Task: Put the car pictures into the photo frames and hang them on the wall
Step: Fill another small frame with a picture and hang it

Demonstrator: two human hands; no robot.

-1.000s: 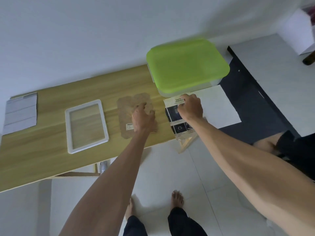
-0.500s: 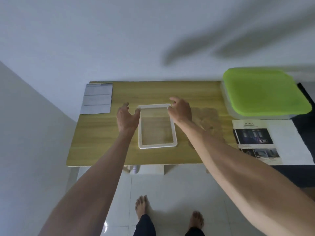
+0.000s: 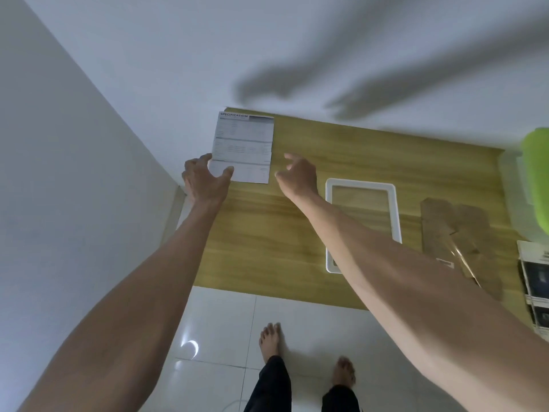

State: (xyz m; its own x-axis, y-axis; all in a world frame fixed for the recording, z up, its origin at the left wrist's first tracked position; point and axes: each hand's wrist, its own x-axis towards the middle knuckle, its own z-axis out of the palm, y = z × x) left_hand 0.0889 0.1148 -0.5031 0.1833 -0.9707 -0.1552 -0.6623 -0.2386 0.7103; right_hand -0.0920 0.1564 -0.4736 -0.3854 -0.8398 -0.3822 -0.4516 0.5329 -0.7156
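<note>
A grey printed sheet headed "Specification" [image 3: 243, 147] lies at the far left corner of the wooden table [image 3: 282, 233]. My left hand [image 3: 205, 181] hovers at the sheet's near left corner, fingers spread, thumb over its edge. My right hand [image 3: 297, 173] is just right of the sheet, fingers loosely spread and holding nothing. A white photo frame [image 3: 362, 185] lies flat to the right, partly under my right forearm. Its brown backing board [image 3: 457, 233] lies further right. A page with car pictures [image 3: 537, 281] shows at the right edge.
A lime-green lidded box [image 3: 537, 179] sits at the table's far right. White walls meet the table at the back and left. Below the table's near edge are white floor tiles and the person's bare feet [image 3: 270, 340].
Both hands left the white frame and moved left to the grey sheet in the corner. Before that they let go of the backing board and the car page. The camera swung left.
</note>
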